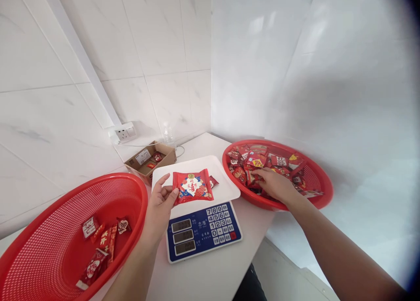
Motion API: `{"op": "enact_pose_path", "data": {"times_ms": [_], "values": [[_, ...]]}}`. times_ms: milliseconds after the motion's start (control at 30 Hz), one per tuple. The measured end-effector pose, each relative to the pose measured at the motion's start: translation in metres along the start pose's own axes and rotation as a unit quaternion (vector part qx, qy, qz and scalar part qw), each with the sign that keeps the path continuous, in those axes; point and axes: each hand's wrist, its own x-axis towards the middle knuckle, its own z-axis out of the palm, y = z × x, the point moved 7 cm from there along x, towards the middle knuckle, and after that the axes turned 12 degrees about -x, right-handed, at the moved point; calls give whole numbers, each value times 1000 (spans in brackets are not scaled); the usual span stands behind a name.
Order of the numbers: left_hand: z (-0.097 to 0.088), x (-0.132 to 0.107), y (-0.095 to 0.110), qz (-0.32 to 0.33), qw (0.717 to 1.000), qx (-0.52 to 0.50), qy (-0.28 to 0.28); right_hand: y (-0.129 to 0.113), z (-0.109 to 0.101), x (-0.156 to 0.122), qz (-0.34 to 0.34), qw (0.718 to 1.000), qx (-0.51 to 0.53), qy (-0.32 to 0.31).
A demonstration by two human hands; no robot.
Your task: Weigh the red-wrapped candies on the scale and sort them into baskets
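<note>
A white tiled wall (164,38) with grey veining filled the upper left, crossed by pale trunking (79,51) above a socket (124,134). Light glinted on the glossy right-hand wall (328,60); a white surface (203,279) stood lower centre.

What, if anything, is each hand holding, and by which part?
Left hand: the large red packet, by its left edge. Right hand: among packets in the right-hand basket; hold unclear.

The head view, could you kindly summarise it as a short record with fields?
Left hand grip: on a red rectangular wrapped packet, over a white rectangular tray
Right hand grip: among small red wrapped packets in the red oval plastic basket, right
Blue rectangular scale panel: keypad, three displays
Red rounded plastic basket, left: fewer packets
Back left: open brown cardboard box
</note>
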Motion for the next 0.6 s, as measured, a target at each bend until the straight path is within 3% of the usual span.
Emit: {"op": "enact_pose_path", "data": {"times_ms": [600], "values": [[1,-6,3,-29,999,-39,19,4,-8,2,14,996,42,82]]}}
